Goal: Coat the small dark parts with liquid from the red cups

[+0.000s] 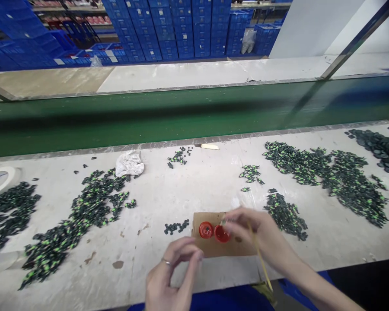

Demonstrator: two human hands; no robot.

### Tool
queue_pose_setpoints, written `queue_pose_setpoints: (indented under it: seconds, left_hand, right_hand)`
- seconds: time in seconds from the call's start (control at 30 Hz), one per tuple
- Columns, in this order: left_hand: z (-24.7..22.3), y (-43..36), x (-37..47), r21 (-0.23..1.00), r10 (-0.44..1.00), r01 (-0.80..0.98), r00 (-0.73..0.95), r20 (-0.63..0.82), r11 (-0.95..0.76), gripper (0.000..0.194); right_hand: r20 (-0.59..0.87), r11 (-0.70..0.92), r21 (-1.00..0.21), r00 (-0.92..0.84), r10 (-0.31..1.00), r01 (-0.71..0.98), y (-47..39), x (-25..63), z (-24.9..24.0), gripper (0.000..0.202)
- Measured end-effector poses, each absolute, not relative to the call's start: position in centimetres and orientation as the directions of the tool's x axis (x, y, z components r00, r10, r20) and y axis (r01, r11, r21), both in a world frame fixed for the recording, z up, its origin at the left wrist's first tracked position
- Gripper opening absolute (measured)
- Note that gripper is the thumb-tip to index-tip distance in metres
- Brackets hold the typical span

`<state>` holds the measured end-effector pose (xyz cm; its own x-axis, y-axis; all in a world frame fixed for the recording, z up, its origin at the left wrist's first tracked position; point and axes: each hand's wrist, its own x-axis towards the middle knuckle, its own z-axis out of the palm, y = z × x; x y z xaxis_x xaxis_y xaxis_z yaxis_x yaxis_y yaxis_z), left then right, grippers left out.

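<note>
My right hand (246, 226) hovers over a brown cardboard piece (214, 248) at the near table edge, pinching a thin yellowish stick (261, 259) whose tip is by two small red caps (213, 231). My left hand (171, 274), with a ring on one finger, is below left of the cardboard with fingertips pinched together; whether it holds a small part is unclear. A few small dark parts (176, 226) lie just left of the cardboard.
Heaps of small black-and-green parts lie left (81, 216) and right (337, 177) on the white worktable (188, 190). A crumpled white cloth (129, 163), a tape roll (0, 178) and a green conveyor belt (181, 116) lie beyond. Blue crates (181, 26) stack behind.
</note>
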<state>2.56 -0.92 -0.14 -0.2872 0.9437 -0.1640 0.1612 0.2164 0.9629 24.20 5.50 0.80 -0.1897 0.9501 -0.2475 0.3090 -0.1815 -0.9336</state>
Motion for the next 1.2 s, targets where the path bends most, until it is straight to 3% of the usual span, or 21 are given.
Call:
queue_pose_setpoints:
  seconds: [0.1, 0.27, 0.43, 0.7, 1.0, 1.2]
  left_hand:
    - [-1.8, -0.9, -0.4, 0.928, 0.887, 0.289, -0.453, -0.082, 0.234, 0.016]
    - [-4.1, -1.4, -3.1, 0.811, 0.948, 0.576, -0.305, 0.097, 0.102, 0.007]
    - [-6.1, -0.9, -2.2, 0.753, 0.946, 0.653, -0.291, 0.144, 0.086, 0.009]
    - [-6.5, -0.2, -2.3, 0.698, 0.97, 0.714, -0.201, 0.138, 0.049, 0.013]
    - [-6.8, -1.1, -4.9, 0.602, 0.979, 0.786, 0.018, 0.204, -0.14, 0.02]
    - [-6.3, -0.7, -5.5, 0.542, 0.972, 0.815, 0.102, 0.21, -0.203, 0.012]
  right_hand:
    - [-0.12, -0.122, -0.845, 0.037, 0.992, 0.521, 7.9, 27.9, -2.2, 0.043]
    - [0.126, 0.01, -0.635, 0.091, 0.988, 0.773, 9.1, 31.1, -5.2, 0.04]
    - [0.337, 0.079, -0.513, 0.116, 0.934, 0.855, 8.1, 30.8, -4.4, 0.03]
    - [0.328, 0.093, -0.547, 0.111, 0.938, 0.832, 5.6, 30.9, -3.8, 0.021]
    - [0.278, 0.043, -0.643, 0.18, 0.944, 0.765, 4.2, 31.1, -3.6, 0.018]
    - [0.245, 0.029, -0.681, 0.19, 0.951, 0.732, 3.9, 30.9, -3.8, 0.017]
